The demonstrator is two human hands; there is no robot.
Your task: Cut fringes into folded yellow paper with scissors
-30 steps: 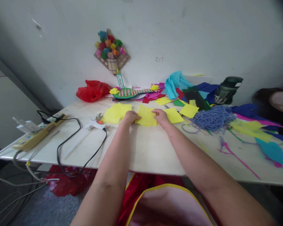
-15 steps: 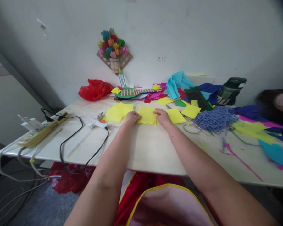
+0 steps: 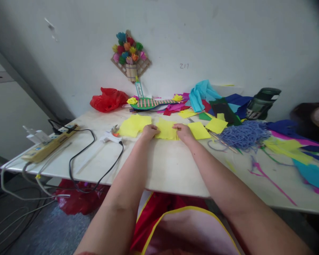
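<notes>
A thin, slightly crinkled yellow sheet of paper (image 3: 166,129) lies near the table's middle, between my two hands. My left hand (image 3: 150,132) has its fingers closed at the sheet's left edge. At the opposite edge, my right hand (image 3: 183,132) pinches it with thumb and fingers. Just left of my left hand is a larger irregular yellow sheet (image 3: 131,125). A yellow square (image 3: 199,131) sits against the right side of my right hand, and a smaller yellow piece (image 3: 216,125) is beyond it. The fingertips are partly hidden by the hands.
A white glue gun (image 3: 108,137) with a black cord and a power strip (image 3: 49,145) occupy the left side. Tangled blue yarn (image 3: 243,134), coloured paper scraps and a dark bottle (image 3: 263,102) are on the right. A red plastic bag (image 3: 108,100) rests near the wall.
Both hands stay at the edges of the yellow sheet, almost unmoved. The whole view has shifted slightly, with the table and wall items appearing a little further right.
</notes>
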